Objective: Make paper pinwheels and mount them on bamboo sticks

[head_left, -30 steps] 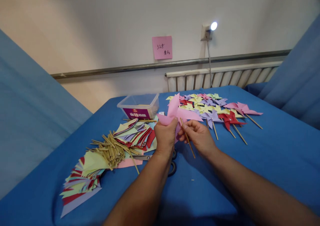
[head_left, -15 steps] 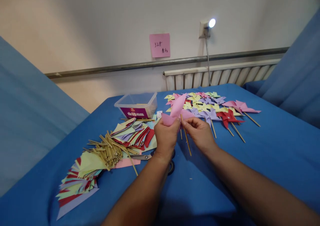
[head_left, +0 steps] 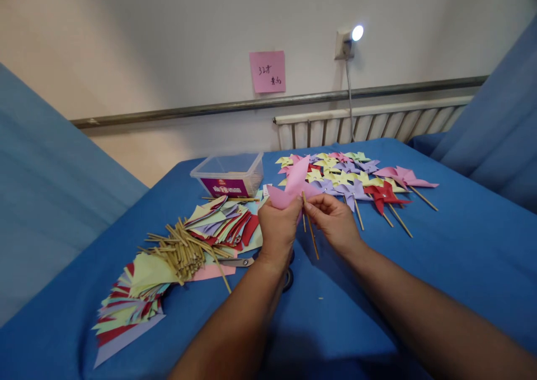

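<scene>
2 bare hands meet over the middle of the blue-covered bench (head_left: pixel 461 245). The left hand (head_left: pixel 277 226) is closed around the folded paper of a pink pinwheel (head_left: pixel 296 179), whose blades rise above the knuckles on the far side. The right hand (head_left: pixel 335 220) pinches a thin wooden stick (head_left: pixel 311 231) between thumb and fingers; its upper end overlaps the paper by the left thumb, and its lower end slants toward the near side. Whether stick and paper are joined, I cannot tell.

To the far right of the hands lies a group of pinwheels (head_left: pixel 335 178) in yellow, lavender, pink, red and green, several with sticks pointing near. A red pinwheel (head_left: pixel 384 196) sits at the group's near edge, and a larger pink one at its right end.

Left of the hands, a heap of loose sticks (head_left: pixel 184 254) lies between 2 fanned stacks of coloured paper: the near stack (head_left: pixel 130 307) and the far stack (head_left: pixel 226 223). The scissors (head_left: pixel 241 262) lie partly hidden behind the left arm, blades pointing left. Beyond the far stack stands a clear plastic box (head_left: pixel 229 173) with a purple label. A pink note (head_left: pixel 267 72) hangs on the wall.
</scene>
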Demonstrator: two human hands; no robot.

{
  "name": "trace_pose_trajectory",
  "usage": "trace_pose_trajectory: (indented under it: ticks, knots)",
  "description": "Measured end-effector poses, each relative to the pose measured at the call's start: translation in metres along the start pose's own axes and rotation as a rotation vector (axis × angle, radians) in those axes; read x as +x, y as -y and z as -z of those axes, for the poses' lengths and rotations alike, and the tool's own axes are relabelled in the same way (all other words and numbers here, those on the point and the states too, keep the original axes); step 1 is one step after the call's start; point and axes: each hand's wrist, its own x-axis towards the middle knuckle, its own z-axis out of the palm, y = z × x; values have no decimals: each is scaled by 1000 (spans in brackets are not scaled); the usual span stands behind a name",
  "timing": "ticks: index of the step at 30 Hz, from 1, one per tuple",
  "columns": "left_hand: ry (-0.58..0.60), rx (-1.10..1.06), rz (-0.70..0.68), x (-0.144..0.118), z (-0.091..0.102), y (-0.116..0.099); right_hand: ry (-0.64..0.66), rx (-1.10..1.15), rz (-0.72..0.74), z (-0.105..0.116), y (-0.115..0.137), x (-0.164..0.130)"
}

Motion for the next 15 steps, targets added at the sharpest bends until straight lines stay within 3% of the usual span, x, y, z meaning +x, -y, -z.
trace_pose_trajectory:
  ticks: [15]
  knots:
    - [3,12,-17,-3,1,-4,16,17,23,0,-1,0]
